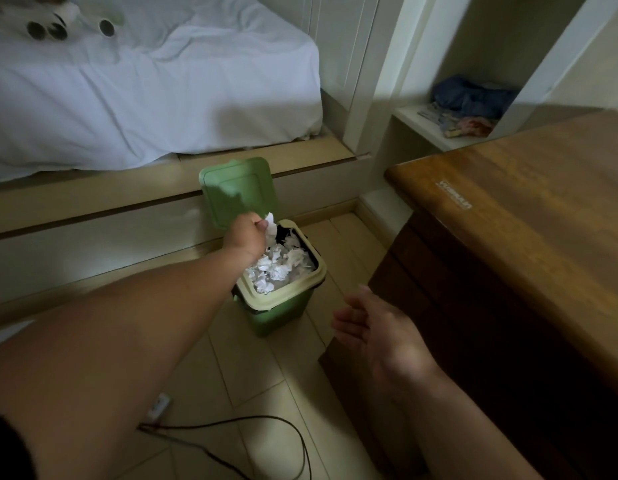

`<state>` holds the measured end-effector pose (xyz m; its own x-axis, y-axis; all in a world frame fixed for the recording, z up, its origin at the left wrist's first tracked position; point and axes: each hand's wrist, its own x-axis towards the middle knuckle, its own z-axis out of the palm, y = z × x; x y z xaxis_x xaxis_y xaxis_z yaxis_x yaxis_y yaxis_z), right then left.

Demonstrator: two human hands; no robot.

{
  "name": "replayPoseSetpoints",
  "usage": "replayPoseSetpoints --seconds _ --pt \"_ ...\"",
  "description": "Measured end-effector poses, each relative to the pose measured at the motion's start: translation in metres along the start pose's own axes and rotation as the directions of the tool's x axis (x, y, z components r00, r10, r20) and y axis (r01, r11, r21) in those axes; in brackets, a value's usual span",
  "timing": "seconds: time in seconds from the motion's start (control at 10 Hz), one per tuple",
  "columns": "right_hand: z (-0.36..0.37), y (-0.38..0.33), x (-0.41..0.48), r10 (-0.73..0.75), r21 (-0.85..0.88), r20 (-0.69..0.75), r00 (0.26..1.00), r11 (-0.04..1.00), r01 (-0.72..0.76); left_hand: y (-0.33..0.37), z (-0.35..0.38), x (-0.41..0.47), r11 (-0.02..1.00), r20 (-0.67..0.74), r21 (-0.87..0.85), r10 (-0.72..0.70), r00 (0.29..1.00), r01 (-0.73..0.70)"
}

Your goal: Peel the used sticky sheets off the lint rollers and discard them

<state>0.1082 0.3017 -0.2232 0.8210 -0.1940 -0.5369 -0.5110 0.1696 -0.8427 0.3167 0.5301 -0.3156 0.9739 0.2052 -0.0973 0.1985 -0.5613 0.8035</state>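
Observation:
My left hand (246, 235) reaches over a small green bin (283, 310) on the floor and pinches a crumpled white sticky sheet (271, 227) just above its opening. The bin's green lid (236, 190) stands open against the bed base. Several crumpled white sheets (278, 266) fill the bin. My right hand (373, 327) hangs open in the air to the right of the bin, holding nothing. Lint rollers (58, 27) lie on the white bed at the top left, their round ends facing me.
A white-sheeted bed (155, 98) on a pale wooden base spans the left. A brown wooden desk (525, 220) stands close on the right. A shelf niche with clothes (470, 102) is behind it. A black cable (266, 424) and a white plug lie on the tiled floor.

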Motion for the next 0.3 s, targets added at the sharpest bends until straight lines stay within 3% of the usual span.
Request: replayPoseSetpoints --seconds 0.3 --pt "-0.013 -0.006 -0.004 -0.009 0.037 0.018 1.0 0.999 0.008 0.003 -0.004 -0.003 0.997 0.007 0.056 0.045 0.999 -0.045"
